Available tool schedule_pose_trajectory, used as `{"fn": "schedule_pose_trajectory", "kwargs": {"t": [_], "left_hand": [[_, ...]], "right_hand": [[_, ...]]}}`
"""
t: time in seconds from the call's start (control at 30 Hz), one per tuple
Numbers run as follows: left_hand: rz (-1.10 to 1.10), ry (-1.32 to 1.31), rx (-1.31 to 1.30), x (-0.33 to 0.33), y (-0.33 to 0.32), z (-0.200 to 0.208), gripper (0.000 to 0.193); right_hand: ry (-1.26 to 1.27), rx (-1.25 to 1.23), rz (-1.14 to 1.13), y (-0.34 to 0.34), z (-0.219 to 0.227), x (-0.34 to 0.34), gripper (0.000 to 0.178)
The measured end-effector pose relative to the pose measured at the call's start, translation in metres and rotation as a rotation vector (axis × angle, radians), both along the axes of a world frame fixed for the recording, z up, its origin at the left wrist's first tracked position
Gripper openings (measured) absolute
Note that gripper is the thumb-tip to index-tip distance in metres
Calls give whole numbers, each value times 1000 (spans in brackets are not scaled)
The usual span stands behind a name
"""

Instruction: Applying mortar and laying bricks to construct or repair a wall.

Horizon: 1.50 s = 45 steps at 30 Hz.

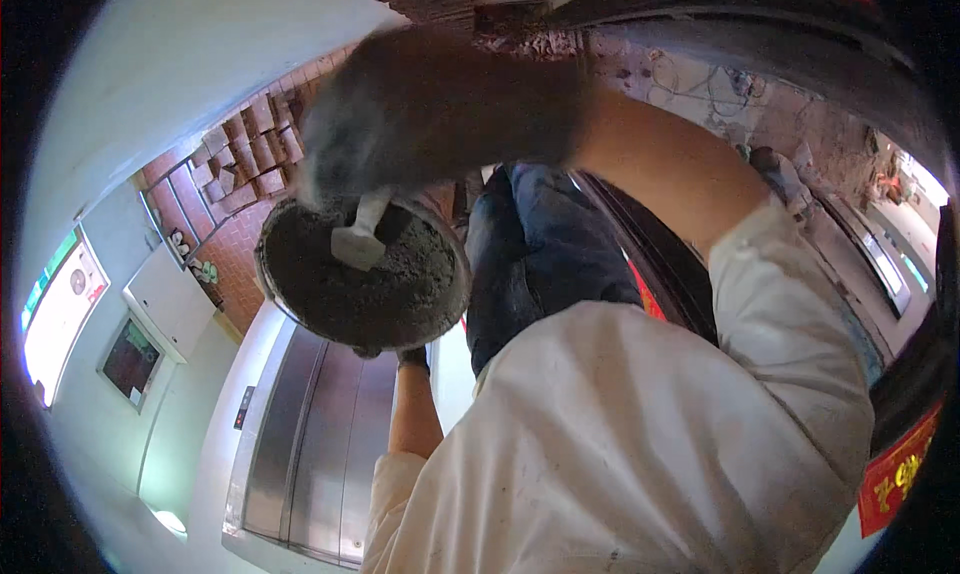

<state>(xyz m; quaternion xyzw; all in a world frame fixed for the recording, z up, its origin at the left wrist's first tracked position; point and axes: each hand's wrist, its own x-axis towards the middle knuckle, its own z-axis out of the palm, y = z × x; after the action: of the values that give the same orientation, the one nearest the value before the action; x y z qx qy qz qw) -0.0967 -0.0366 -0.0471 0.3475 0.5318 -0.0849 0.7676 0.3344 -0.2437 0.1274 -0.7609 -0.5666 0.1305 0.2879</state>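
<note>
A round bucket of grey, wet-looking mortar is up in front of me, its mouth tilted toward the view. My left hand, in a dark glove, supports it from the near side; most of its fingers are hidden behind the bucket. Over the far rim reaches my right hand, also dark-gloved and smeared by motion. From under it comes a pale trowel, whose flat blade lies against the mortar. The glove covers the trowel's handle, and the fingers cannot be made out singly.
Stacked bricks or blocks lie on a reddish tiled floor at the far left. Metal lift doors stand at the near left. A dark door frame runs along my right, with rubble and a loose cable beyond.
</note>
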Motion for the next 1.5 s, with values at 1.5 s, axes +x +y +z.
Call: {"fn": "schedule_pose_trajectory", "kwargs": {"t": [1.5], "left_hand": [[541, -78, -79, -54, -69, -25, 58]], "right_hand": [[486, -476, -218, 61, -419, -115, 48]]}}
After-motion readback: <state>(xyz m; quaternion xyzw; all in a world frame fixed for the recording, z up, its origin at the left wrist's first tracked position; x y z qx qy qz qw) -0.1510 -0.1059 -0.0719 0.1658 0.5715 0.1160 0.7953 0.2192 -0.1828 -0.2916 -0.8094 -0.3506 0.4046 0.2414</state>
